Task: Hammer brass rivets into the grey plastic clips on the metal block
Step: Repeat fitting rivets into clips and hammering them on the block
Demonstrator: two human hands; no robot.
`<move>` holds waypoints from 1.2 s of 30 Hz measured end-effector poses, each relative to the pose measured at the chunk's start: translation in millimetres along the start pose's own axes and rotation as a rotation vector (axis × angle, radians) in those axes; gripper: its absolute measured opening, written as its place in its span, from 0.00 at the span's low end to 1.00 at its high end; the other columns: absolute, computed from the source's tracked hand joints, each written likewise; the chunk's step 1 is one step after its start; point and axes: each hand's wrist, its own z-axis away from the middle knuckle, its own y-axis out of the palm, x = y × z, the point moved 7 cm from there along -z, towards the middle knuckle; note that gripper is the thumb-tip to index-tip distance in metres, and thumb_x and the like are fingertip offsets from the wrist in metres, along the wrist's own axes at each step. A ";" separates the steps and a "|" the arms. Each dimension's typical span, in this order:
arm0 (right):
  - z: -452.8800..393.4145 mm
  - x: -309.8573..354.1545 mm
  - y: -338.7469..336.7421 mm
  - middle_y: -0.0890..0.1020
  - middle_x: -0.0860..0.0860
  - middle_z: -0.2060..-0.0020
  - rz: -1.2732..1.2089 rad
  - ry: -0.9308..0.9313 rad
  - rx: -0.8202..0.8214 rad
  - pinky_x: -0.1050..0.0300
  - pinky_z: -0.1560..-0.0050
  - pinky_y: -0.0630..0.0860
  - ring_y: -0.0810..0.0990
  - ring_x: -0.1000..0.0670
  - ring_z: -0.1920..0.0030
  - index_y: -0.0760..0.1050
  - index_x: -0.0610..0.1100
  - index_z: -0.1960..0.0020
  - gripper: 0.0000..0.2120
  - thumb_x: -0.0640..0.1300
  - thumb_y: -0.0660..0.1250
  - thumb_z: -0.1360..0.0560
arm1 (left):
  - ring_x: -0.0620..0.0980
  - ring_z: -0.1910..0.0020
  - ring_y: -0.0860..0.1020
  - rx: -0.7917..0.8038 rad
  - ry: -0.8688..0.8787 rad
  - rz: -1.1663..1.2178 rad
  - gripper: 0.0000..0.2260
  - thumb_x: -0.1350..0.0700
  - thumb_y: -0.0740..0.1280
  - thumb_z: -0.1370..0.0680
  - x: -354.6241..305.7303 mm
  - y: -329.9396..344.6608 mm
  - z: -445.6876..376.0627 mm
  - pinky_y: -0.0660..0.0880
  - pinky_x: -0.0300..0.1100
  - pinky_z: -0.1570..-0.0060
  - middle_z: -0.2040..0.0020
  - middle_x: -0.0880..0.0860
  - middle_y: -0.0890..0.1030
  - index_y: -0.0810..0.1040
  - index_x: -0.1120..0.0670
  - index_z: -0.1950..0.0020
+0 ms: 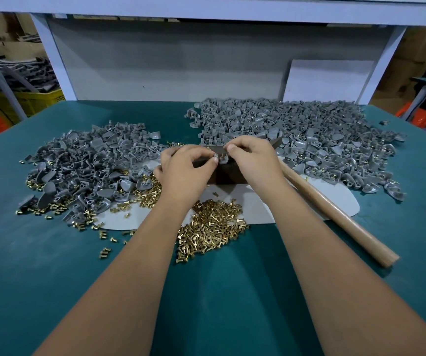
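A dark metal block (222, 176) stands at the table's middle, partly covered by both hands. My left hand (186, 170) pinches a grey plastic clip (219, 159) on top of the block. My right hand (253, 160) pinches a small brass rivet (222, 155) right at that clip. A heap of loose brass rivets (211, 232) lies just in front of the block. The hammer lies to the right with its wooden handle (335, 214) pointing toward the near right; its head is hidden behind my right hand.
A pile of grey clips (86, 160) mixed with rivets lies on the left. A larger pile of clips (296, 132) fills the back right. A pale grey mat (258, 206) lies under the block on the green table (52, 265). A white board (327, 80) leans at the back.
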 end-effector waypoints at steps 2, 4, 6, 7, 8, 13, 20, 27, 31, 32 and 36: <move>0.8 2.3 2.2 0.80 0.55 0.61 0.058 -0.037 0.017 0.62 0.57 0.73 0.76 0.59 0.60 0.82 0.46 0.57 0.04 0.41 0.68 0.26 | 0.50 0.34 0.61 0.001 0.007 0.009 0.04 0.45 0.69 0.23 0.3 0.1 -0.4 0.57 0.53 0.35 0.44 0.37 0.79 0.79 0.36 0.58; 1.0 3.1 4.3 0.81 0.53 0.60 0.086 -0.059 0.024 0.61 0.55 0.75 0.77 0.57 0.59 0.82 0.45 0.58 0.03 0.39 0.70 0.27 | 0.51 0.34 0.62 0.002 0.011 0.008 0.04 0.45 0.69 0.23 0.3 -0.2 -0.3 0.59 0.57 0.35 0.44 0.37 0.80 0.79 0.36 0.58; 0.7 3.1 5.3 0.81 0.53 0.60 0.098 -0.063 0.014 0.59 0.53 0.75 0.77 0.55 0.59 0.82 0.45 0.59 0.04 0.38 0.71 0.27 | 0.50 0.34 0.62 0.001 0.011 0.008 0.04 0.45 0.69 0.23 0.4 -0.4 -0.1 0.59 0.57 0.35 0.44 0.37 0.79 0.79 0.36 0.58; 0.5 3.7 5.8 0.80 0.54 0.61 0.119 -0.071 0.003 0.59 0.53 0.74 0.77 0.54 0.58 0.82 0.46 0.60 0.05 0.38 0.71 0.27 | 0.50 0.35 0.62 0.000 0.010 0.007 0.04 0.44 0.69 0.23 0.5 -0.4 0.1 0.59 0.57 0.35 0.44 0.37 0.79 0.79 0.37 0.58; 0.4 4.8 6.4 0.80 0.55 0.62 0.147 -0.083 -0.009 0.58 0.53 0.74 0.77 0.54 0.58 0.81 0.46 0.61 0.06 0.38 0.71 0.27 | 0.50 0.35 0.61 0.000 0.008 0.008 0.03 0.44 0.69 0.23 0.8 -0.4 0.4 0.59 0.56 0.36 0.44 0.37 0.79 0.79 0.37 0.57; 2.2 8.9 8.9 0.81 0.53 0.59 0.269 -0.124 -0.052 0.57 0.52 0.73 0.77 0.51 0.55 0.81 0.46 0.61 0.06 0.38 0.69 0.27 | 0.48 0.35 0.61 -0.004 -0.015 -0.003 0.03 0.45 0.69 0.23 1.5 -0.4 1.5 0.55 0.47 0.44 0.45 0.37 0.79 0.82 0.40 0.54; 1.5 7.4 10.8 0.81 0.53 0.60 0.304 -0.115 -0.059 0.57 0.55 0.73 0.77 0.51 0.57 0.80 0.47 0.61 0.06 0.40 0.68 0.26 | 0.47 0.34 0.61 -0.002 -0.028 -0.001 0.04 0.44 0.69 0.23 2.3 0.3 1.6 0.54 0.47 0.45 0.46 0.36 0.78 0.83 0.41 0.52; 6.1 3.0 5.8 0.80 0.56 0.60 0.119 -0.082 -0.078 0.67 0.59 0.69 0.75 0.58 0.58 0.82 0.45 0.58 0.07 0.41 0.66 0.24 | 0.48 0.33 0.60 0.020 -0.041 0.023 0.03 0.45 0.69 0.23 0.8 -0.9 0.7 0.52 0.46 0.44 0.43 0.36 0.78 0.82 0.40 0.52; 4.6 -1.5 5.0 0.83 0.48 0.58 -0.014 -0.011 -0.087 0.56 0.53 0.73 0.78 0.50 0.54 0.82 0.40 0.57 0.11 0.43 0.63 0.23 | 0.49 0.33 0.60 0.027 -0.049 0.050 0.04 0.46 0.69 0.23 0.6 -0.5 0.4 0.51 0.45 0.45 0.43 0.36 0.78 0.80 0.38 0.56; 4.3 -0.9 5.9 0.82 0.48 0.59 -0.004 -0.017 -0.082 0.55 0.53 0.73 0.78 0.50 0.55 0.82 0.40 0.58 0.11 0.44 0.64 0.23 | 0.49 0.33 0.60 0.025 -0.046 0.051 0.04 0.47 0.69 0.23 0.3 -0.5 0.3 0.52 0.45 0.44 0.44 0.36 0.78 0.80 0.38 0.57; 3.7 1.1 9.4 0.78 0.57 0.63 0.086 -0.059 -0.065 0.62 0.58 0.69 0.75 0.56 0.59 0.81 0.45 0.60 0.05 0.43 0.70 0.26 | 0.49 0.33 0.61 0.013 -0.031 0.032 0.03 0.46 0.69 0.23 0.9 -0.6 -0.5 0.56 0.52 0.35 0.44 0.37 0.79 0.81 0.38 0.56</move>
